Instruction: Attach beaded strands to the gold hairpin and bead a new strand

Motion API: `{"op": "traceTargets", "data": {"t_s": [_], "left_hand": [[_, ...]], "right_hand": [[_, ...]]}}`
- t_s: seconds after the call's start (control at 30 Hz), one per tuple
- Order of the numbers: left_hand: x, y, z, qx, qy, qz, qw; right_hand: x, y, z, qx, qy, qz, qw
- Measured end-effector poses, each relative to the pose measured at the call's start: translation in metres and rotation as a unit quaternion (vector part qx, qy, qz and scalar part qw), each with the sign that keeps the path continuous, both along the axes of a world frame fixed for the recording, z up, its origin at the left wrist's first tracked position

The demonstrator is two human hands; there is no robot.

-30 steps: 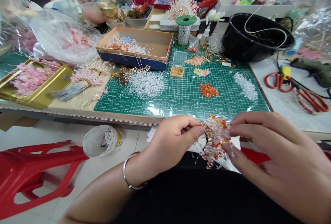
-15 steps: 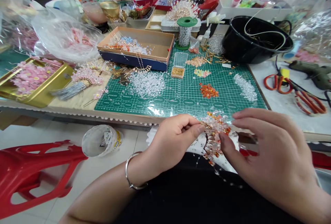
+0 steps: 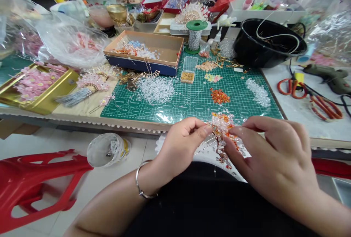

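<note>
One beaded ornament (image 3: 220, 120) being held above lap (image 3: 203, 200), near tabletop (image 3: 326, 129). Left hand (image 3: 177, 149) grip pinching gold-coloured end; right hand (image 3: 274, 151) touching beads, pinch unclear. Steady left, light right probably protecting strands.

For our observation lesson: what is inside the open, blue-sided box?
Inside the box, blue, orange and clear beadwork lies mostly toward the left. Whatever lies beneath it, or close behind the front wall, is hidden.
</note>
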State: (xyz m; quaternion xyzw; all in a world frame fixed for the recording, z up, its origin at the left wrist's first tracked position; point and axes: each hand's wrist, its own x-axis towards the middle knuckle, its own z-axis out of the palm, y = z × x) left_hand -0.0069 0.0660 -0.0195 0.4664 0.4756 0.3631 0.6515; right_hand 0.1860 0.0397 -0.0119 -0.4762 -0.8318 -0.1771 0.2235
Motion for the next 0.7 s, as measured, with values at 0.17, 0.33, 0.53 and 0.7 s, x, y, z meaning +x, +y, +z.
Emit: {"op": "traceTargets", "data": {"t_s": [0.17,0.33,0.53,0.7], "left_hand": [[-0.002,-0.001,-0.002,0.017,0.039,-0.015,0.999],[0.000,-0.002,-0.003,0.116,0.104,-0.079,0.985],[0.000,-0.007,0.001,0.216,0.128,-0.087,0.964],[-0.005,-0.009,0.003,0.243,0.108,-0.077,0.961]], "right_hand": [[0.005,0.002,0.010,-0.009,0.025,0.055,0.998],[0.011,0.011,0.034,-0.052,0.066,0.108,0.991],[0.018,0.024,0.057,-0.125,0.076,0.198,0.969],[0.024,0.028,0.060,-0.159,0.101,0.249,0.950]]}}
